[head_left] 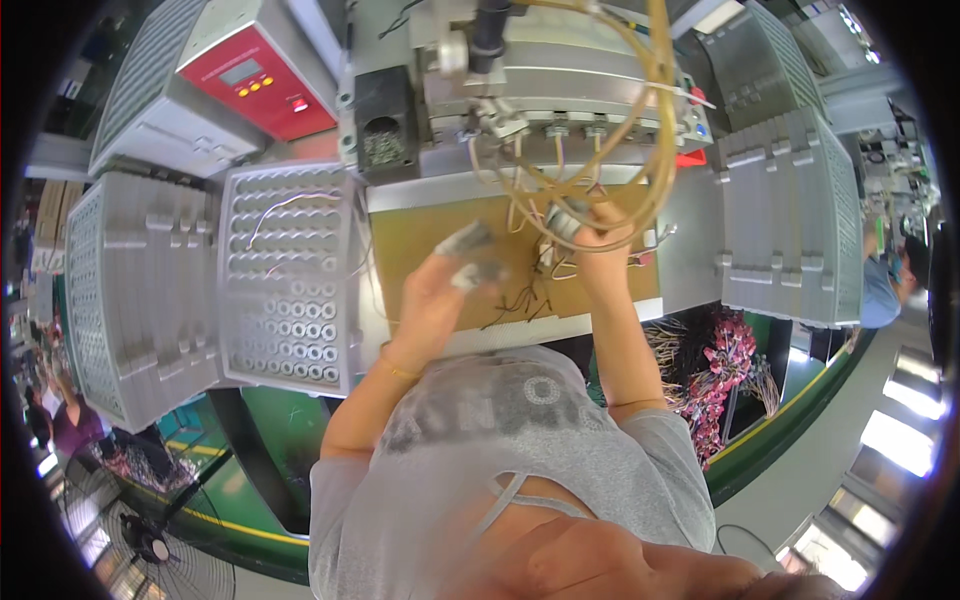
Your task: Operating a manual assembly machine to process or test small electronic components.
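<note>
Over the left part of a tan work mat [405,225], my left hand [430,295] is held with thumb and fingers apart, slightly blurred. Pale grey covers sit on its fingertips, and nothing shows between them. My right hand [602,245] is at the mat's right side, its covered fingers bent together by small white wire connectors [546,255]. Loops of yellowish tubing pass in front of this hand, so what it pinches cannot be made out. Short dark wires [525,300] lie on the mat between my hands. A light wire crosses the mat's left edge.
A metal machine [560,85] stands behind the mat, with yellowish tubing [660,110] hanging from above. At left are a grey tray [353,300] of round sockets, a black bin [385,90] and a red-fronted box [285,110]. Bundled wires with red connectors [725,360] hang at right.
</note>
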`<state>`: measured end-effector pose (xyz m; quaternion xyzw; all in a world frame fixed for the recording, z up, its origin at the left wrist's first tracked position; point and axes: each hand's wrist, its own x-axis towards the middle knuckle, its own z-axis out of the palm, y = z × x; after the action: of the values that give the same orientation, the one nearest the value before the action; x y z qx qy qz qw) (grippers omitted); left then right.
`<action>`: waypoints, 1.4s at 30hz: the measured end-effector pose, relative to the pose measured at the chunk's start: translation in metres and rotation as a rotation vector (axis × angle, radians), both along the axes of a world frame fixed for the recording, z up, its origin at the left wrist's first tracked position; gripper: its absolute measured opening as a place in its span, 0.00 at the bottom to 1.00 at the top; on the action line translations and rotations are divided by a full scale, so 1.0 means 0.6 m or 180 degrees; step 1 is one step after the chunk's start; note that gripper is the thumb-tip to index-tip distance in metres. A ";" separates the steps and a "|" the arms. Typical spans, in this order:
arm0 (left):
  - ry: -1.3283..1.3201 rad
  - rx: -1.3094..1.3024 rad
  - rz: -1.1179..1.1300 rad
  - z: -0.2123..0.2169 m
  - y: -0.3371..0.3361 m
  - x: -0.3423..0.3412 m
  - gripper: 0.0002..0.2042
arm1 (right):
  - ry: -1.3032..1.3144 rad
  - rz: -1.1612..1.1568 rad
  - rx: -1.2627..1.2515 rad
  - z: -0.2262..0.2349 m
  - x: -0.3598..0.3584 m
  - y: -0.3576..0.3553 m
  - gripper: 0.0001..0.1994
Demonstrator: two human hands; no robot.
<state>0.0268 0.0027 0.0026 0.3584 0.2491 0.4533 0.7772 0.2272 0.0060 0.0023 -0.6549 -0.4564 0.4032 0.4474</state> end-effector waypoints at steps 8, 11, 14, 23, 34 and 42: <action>0.0799 0.0046 0.0318 -0.043 -0.004 -0.022 0.15 | 0.1430 -0.2270 0.1144 -0.028 0.101 0.075 0.06; 0.0912 0.0145 0.0310 -0.052 -0.005 -0.020 0.14 | 0.1535 -0.2162 0.1084 -0.034 0.109 0.082 0.05; 0.1099 0.0107 0.0304 -0.053 -0.007 -0.024 0.14 | 0.1400 -0.2085 0.1028 -0.026 0.106 0.085 0.05; 0.1036 0.0045 0.0082 -0.055 0.001 -0.009 0.13 | 0.1156 -0.2097 0.0697 -0.035 0.125 0.111 0.07; 0.1148 -0.0014 0.0247 -0.069 -0.007 -0.025 0.12 | -0.3114 -0.1692 0.1226 -0.069 0.383 0.123 0.10; 0.1278 -0.0130 0.0349 -0.075 -0.014 -0.029 0.12 | -0.4174 -0.1086 0.1199 -0.066 0.370 0.152 0.10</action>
<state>0.0092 -0.0055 -0.0427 0.4117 0.4272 0.4092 0.6932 0.4495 0.0974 -0.0375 -0.7368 -0.5850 -0.2365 0.2428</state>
